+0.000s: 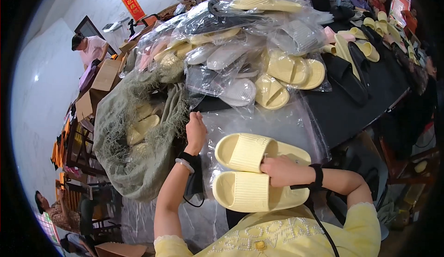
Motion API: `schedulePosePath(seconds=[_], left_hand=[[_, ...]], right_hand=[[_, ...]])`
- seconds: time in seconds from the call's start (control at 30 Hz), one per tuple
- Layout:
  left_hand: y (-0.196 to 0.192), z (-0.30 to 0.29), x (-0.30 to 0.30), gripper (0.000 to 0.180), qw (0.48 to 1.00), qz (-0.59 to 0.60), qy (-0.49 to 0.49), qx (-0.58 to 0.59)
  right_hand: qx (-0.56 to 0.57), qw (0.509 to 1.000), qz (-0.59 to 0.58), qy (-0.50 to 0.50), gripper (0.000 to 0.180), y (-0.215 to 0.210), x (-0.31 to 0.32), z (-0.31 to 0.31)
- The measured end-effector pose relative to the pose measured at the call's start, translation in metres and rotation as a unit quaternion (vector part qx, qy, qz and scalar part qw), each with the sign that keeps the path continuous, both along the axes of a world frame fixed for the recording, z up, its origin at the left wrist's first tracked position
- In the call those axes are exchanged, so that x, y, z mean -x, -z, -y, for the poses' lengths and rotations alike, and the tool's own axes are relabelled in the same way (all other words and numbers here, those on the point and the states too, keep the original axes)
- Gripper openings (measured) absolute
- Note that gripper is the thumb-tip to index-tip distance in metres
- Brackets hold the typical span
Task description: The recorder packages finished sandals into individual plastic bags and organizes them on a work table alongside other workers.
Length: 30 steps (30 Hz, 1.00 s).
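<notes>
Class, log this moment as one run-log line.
right hand: grips pair of pale yellow foam slides | left hand: on clear plastic bag

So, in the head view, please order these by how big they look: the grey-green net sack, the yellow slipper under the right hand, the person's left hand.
1. Grey-green net sack, clearly largest.
2. Yellow slipper.
3. Left hand, smallest.

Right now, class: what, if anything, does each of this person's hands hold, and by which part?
The right hand grips a pair of pale yellow slippers where their sides meet. The left hand holds nothing clearly; it rests on the clear plastic bag.
</notes>
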<state>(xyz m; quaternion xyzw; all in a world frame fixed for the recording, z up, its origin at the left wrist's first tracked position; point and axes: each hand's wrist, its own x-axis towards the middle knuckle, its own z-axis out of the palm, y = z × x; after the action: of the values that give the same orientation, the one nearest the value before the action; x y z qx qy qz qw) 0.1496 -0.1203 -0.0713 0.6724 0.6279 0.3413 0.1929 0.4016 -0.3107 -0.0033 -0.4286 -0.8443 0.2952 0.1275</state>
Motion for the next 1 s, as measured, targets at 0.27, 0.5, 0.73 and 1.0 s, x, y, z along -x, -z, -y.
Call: schedulePosePath(seconds=[0.27,0.5,0.73,1.0], left_hand=[[-0.016,0.009,-0.001,0.021,0.992,0.107,0.000,0.066],[-0.019,0.007,-0.001,0.017,0.988,0.120,0.046,0.091],[0.003,0.014,0.007,0.035,0.987,0.144,0.058,0.050],[0.006,0.009,0.024,0.045,0.961,0.232,0.086,0.121]], right_hand=[[-0.034,0.989,0.053,0.133,0.015,0.028,-0.023,-0.032],[-0.029,0.991,0.087,0.098,0.019,0.018,-0.022,-0.031],[-0.005,0.994,0.068,0.086,0.024,0.021,-0.026,-0.049],[-0.160,0.966,-0.002,0.204,0.027,-0.020,-0.096,-0.095]])
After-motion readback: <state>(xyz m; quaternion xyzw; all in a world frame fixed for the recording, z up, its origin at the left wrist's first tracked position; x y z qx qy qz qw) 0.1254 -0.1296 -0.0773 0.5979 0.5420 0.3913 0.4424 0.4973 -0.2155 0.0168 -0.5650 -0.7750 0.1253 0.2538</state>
